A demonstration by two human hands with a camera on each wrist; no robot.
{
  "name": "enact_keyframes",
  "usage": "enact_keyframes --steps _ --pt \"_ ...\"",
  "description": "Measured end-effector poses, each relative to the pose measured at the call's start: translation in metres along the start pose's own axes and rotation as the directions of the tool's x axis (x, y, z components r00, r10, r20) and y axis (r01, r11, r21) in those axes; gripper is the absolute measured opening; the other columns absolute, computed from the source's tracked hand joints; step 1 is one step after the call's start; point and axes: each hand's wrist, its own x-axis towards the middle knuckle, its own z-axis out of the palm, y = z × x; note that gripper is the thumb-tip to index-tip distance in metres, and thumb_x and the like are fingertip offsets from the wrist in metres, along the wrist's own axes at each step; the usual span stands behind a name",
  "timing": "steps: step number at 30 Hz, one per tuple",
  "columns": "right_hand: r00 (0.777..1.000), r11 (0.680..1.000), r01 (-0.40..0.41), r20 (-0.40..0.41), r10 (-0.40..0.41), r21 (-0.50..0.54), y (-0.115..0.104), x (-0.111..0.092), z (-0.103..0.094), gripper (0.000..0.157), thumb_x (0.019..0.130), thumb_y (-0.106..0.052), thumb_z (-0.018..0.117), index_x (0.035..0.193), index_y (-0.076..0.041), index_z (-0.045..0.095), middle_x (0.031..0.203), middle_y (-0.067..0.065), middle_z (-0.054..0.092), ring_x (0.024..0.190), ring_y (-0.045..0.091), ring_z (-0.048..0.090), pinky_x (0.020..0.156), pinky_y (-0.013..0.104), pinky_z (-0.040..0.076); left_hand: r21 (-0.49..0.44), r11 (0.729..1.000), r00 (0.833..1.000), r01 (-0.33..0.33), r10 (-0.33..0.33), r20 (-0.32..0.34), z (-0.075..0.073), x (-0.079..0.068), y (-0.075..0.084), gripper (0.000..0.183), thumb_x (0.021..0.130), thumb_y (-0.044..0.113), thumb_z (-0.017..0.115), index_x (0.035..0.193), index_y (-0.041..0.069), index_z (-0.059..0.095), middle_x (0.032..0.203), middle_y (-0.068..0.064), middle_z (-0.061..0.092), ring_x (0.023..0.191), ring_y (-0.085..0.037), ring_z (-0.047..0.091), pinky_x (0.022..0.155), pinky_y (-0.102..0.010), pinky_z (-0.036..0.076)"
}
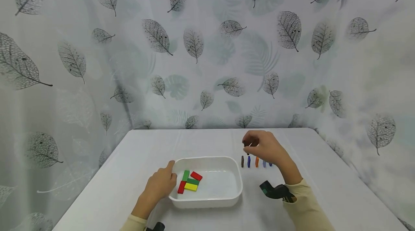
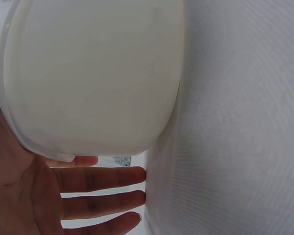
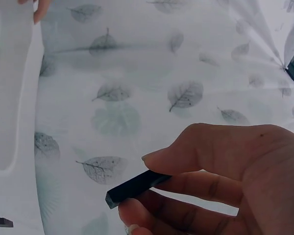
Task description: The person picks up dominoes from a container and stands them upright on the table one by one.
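Observation:
A white rectangular tub point(image 1: 223, 184) stands on the table. Flat red point(image 1: 196, 176), green point(image 1: 186, 175) and yellow point(image 1: 191, 187) blocks lie together at its left end. My left hand point(image 1: 160, 183) rests on the tub's left rim; in the left wrist view its fingers point(image 2: 100, 179) stretch out straight beside the outer wall, and the thumb is hidden. My right hand point(image 1: 264, 146) is raised right of the tub, at the far side of a row of small blocks. Between thumb and fingertips it pinches a dark, stick-like block point(image 3: 132, 188), plainest in the right wrist view.
The row on the white table point(image 1: 269, 213) includes a brown block point(image 1: 242, 161), a blue block point(image 1: 249, 161) and an orange block point(image 1: 257, 161), with more blue ones partly under my right hand. A leaf-patterned curtain point(image 1: 207, 69) encloses the table's back and sides.

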Motion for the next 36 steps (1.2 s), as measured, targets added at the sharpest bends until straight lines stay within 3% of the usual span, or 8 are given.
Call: enact_keyframes --steps 15,19,26,36 --pt "0.992 0.991 -0.13 -0.004 0.13 -0.019 0.035 -0.013 -0.043 0.015 0.092 -0.012 0.075 0.105 -0.005 0.072 0.093 0.002 0.071 0.086 0.021 0.067 0.077 0.042 0.055 0.009 1.0 1.0 0.002 -0.002 0.006 0.001 0.001 0.0 0.05 0.099 0.013 0.055 0.146 -0.004 0.048 0.101 -0.021 0.072 0.054 -0.02 0.053 0.046 -0.032 0.046" --pt "0.987 0.987 -0.161 -0.006 0.161 -0.024 0.044 -0.015 -0.046 0.015 0.091 -0.012 0.075 0.105 -0.005 0.072 0.093 0.002 0.071 0.087 0.022 0.068 0.079 0.045 0.055 0.008 1.0 1.0 -0.004 0.004 0.002 0.001 0.001 0.0 0.05 0.099 0.012 0.054 0.146 -0.004 0.049 0.097 -0.02 0.072 0.054 -0.02 0.053 0.046 -0.033 0.045" --pt "0.98 0.98 -0.197 -0.002 0.197 -0.036 0.048 -0.016 -0.05 0.016 0.091 -0.013 0.074 0.105 -0.005 0.071 0.094 0.003 0.07 0.088 0.023 0.068 0.08 0.047 0.054 0.009 1.0 1.0 -0.002 0.002 0.002 0.005 0.003 0.0 0.052 0.099 0.013 0.052 0.148 -0.004 0.048 0.072 -0.007 0.062 0.048 -0.018 0.049 0.044 -0.031 0.042" --pt "0.978 0.978 -0.21 -0.012 0.209 -0.016 0.057 -0.02 -0.051 0.02 0.092 -0.014 0.075 0.108 -0.003 0.071 0.099 0.007 0.071 0.09 0.026 0.068 0.08 0.047 0.058 0.008 1.0 1.0 0.012 -0.012 0.01 0.002 0.001 0.0 0.052 0.1 0.014 0.053 0.148 -0.003 0.048 0.08 -0.011 0.067 0.049 -0.019 0.05 0.044 -0.031 0.043"
